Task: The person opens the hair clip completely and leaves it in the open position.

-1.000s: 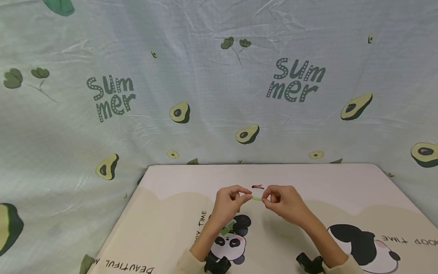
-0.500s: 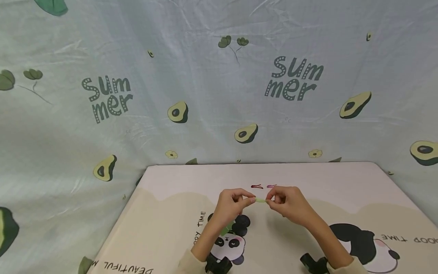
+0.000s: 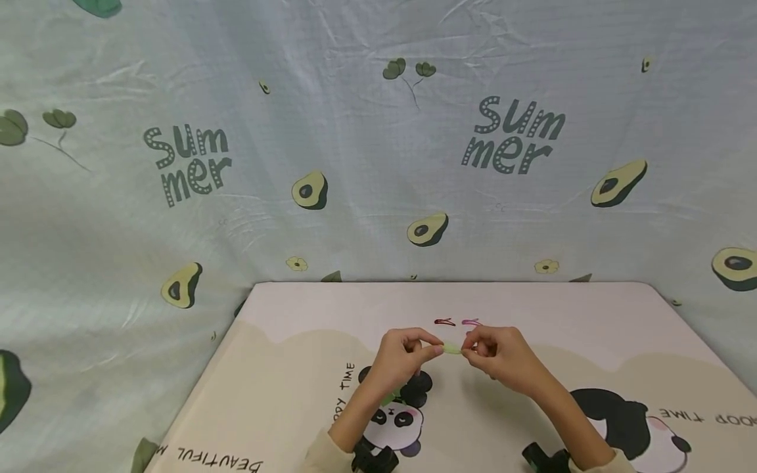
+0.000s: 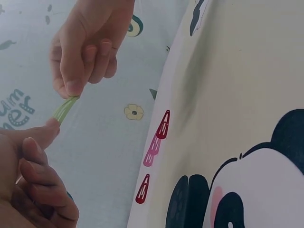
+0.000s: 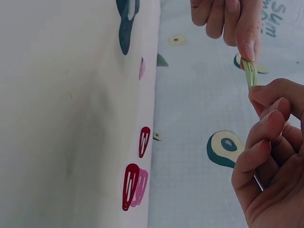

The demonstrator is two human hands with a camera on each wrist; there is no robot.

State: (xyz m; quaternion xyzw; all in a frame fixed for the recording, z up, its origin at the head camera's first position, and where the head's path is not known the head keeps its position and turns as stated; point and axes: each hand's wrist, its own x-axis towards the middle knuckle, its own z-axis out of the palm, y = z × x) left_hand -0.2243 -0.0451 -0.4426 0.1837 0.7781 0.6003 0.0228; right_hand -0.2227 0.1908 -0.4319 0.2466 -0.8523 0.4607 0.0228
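Note:
A light green snap hair clip [image 4: 65, 109] is held up above the table, stretched between both hands. The thumb and forefinger of my left hand [image 3: 402, 358] pinch one end. My right hand [image 3: 503, 360] pinches the other end the same way, its remaining fingers curled. Beyond the hands in the head view, a red hair clip [image 3: 445, 322] and a pink hair clip [image 3: 471, 322] lie on the table. A second red clip [image 5: 130, 186] shows in the right wrist view, overlapping the pink one; in the head view my right hand mostly covers it.
The table [image 3: 284, 387] has a cream cover printed with a panda, a dog and lettering. A hanging cloth [image 3: 367, 144] with avocado prints stands behind its far edge. Black wrist cameras [image 3: 375, 458] sit on both wrists.
Both hands have shifted slightly right and toward the body, with the green clip between them. The clip now shows a broader side. The pink clip has come into view beyond the right hand.

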